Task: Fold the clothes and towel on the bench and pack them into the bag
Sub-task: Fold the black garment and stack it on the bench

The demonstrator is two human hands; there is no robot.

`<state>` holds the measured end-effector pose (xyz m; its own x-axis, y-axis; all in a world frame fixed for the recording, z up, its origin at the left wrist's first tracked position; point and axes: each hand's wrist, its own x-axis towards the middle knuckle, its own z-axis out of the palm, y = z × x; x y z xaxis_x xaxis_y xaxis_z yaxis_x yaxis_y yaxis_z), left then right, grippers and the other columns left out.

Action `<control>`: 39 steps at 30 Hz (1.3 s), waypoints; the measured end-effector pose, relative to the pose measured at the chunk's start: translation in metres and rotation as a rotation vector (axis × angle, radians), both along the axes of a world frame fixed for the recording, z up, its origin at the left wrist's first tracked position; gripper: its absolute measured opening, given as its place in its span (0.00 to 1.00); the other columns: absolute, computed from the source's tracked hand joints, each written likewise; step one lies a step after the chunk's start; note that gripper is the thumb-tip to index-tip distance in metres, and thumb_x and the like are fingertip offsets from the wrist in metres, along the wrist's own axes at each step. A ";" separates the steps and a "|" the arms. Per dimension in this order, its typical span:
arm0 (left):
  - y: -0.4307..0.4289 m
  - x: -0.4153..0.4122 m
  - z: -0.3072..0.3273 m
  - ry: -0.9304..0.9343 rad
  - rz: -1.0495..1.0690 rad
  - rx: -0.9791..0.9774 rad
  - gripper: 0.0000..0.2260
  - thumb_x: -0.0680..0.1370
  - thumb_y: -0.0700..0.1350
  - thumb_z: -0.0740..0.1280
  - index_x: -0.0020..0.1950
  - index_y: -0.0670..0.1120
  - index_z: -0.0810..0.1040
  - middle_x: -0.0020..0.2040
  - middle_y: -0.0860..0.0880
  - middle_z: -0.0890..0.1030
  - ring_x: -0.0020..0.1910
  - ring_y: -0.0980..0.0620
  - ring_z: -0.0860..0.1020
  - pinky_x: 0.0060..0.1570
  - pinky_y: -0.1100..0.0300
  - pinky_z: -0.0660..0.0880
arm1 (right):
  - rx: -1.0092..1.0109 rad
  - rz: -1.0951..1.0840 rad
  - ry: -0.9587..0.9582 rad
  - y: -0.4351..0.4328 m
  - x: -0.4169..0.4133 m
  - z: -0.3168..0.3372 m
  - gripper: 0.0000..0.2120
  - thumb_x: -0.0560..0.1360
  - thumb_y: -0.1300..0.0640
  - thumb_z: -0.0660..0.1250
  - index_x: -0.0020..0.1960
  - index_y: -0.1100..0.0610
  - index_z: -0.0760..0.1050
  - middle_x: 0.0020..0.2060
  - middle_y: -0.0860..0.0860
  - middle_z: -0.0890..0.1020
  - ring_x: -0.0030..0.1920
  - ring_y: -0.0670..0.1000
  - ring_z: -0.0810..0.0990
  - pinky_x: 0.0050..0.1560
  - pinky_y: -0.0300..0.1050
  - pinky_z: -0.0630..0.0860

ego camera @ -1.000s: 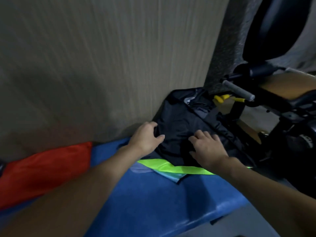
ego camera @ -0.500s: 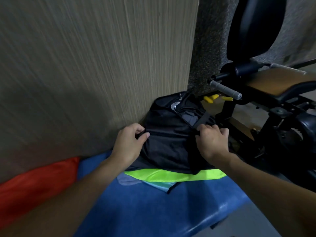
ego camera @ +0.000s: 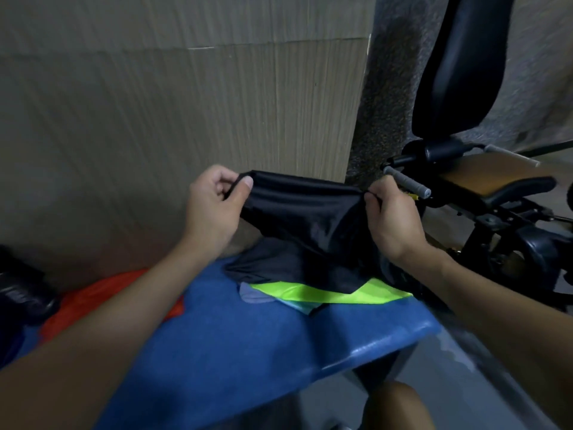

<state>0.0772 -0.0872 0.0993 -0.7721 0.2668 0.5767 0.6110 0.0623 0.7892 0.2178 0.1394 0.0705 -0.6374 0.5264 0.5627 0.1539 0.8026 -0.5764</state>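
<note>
A black garment (ego camera: pixel 307 225) hangs stretched between my two hands above the blue bench (ego camera: pixel 266 346). My left hand (ego camera: pixel 214 209) pinches its upper left edge. The upper right edge is pinched by my right hand (ego camera: pixel 393 215). The garment's lower part still lies on the bench, on top of a neon green cloth (ego camera: pixel 328 293) and a light blue-grey cloth (ego camera: pixel 257 294). An orange-red cloth (ego camera: pixel 90 302) lies further left on the bench, partly behind my left forearm. A dark bag-like shape (ego camera: pixel 21 290) sits at the far left edge.
A wood-grain wall (ego camera: pixel 173 103) stands close behind the bench. Black gym equipment (ego camera: pixel 459 72) with a padded back, a grey handle (ego camera: pixel 409 183) and a brown seat (ego camera: pixel 493 175) crowds the right side. The bench's right end (ego camera: pixel 431 327) drops to grey floor.
Both hands have lifted the black garment's top edge off the bench and pulled it taut between them. The camera has tilted up and shifted a little.
</note>
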 end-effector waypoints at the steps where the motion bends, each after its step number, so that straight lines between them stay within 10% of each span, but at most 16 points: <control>1: -0.009 0.006 0.006 -0.023 -0.004 0.034 0.12 0.78 0.40 0.70 0.39 0.51 0.73 0.34 0.51 0.77 0.31 0.64 0.72 0.33 0.66 0.68 | -0.020 0.027 0.022 -0.007 0.004 0.008 0.05 0.81 0.57 0.60 0.48 0.57 0.68 0.37 0.53 0.77 0.40 0.58 0.76 0.40 0.56 0.73; 16: -0.131 0.084 0.055 -0.236 -0.163 -0.039 0.03 0.79 0.36 0.68 0.46 0.37 0.78 0.37 0.45 0.83 0.31 0.59 0.78 0.34 0.65 0.75 | -0.144 0.284 -0.278 -0.122 0.047 0.038 0.08 0.78 0.60 0.66 0.56 0.58 0.78 0.54 0.54 0.82 0.59 0.52 0.79 0.63 0.50 0.74; 23: -0.153 0.075 0.044 -0.078 -0.029 -0.459 0.09 0.77 0.47 0.71 0.55 0.47 0.77 0.50 0.49 0.81 0.50 0.53 0.80 0.53 0.59 0.75 | -0.073 0.421 -0.413 -0.148 0.066 0.066 0.12 0.81 0.55 0.64 0.42 0.60 0.76 0.31 0.48 0.75 0.32 0.43 0.75 0.30 0.38 0.67; 26: -0.153 0.090 0.045 0.067 -0.134 -0.660 0.20 0.75 0.53 0.73 0.65 0.49 0.77 0.61 0.52 0.78 0.61 0.56 0.74 0.61 0.65 0.68 | -0.128 0.431 -0.361 -0.159 0.060 0.079 0.15 0.81 0.55 0.64 0.40 0.64 0.74 0.32 0.51 0.73 0.33 0.46 0.71 0.34 0.44 0.66; 29: -0.138 0.114 0.044 0.016 -0.330 -0.541 0.22 0.74 0.44 0.75 0.67 0.45 0.76 0.57 0.55 0.79 0.57 0.61 0.76 0.58 0.76 0.67 | -0.417 0.536 -0.228 -0.178 0.055 0.088 0.12 0.80 0.59 0.65 0.38 0.60 0.75 0.33 0.53 0.76 0.33 0.46 0.73 0.34 0.41 0.70; 35: -0.118 0.111 0.033 -0.055 -0.238 -0.306 0.06 0.75 0.38 0.73 0.43 0.48 0.81 0.42 0.47 0.85 0.40 0.57 0.80 0.49 0.52 0.78 | -0.690 0.640 -0.100 -0.187 0.053 0.097 0.07 0.79 0.63 0.66 0.51 0.69 0.77 0.38 0.59 0.79 0.36 0.51 0.77 0.38 0.42 0.74; 39: -0.115 0.110 0.043 -0.128 -0.141 -0.160 0.03 0.77 0.39 0.72 0.44 0.42 0.82 0.41 0.42 0.85 0.37 0.52 0.80 0.41 0.54 0.77 | -0.839 0.625 -0.109 -0.176 0.057 0.089 0.05 0.78 0.63 0.68 0.53 0.61 0.75 0.47 0.57 0.81 0.45 0.54 0.79 0.47 0.48 0.75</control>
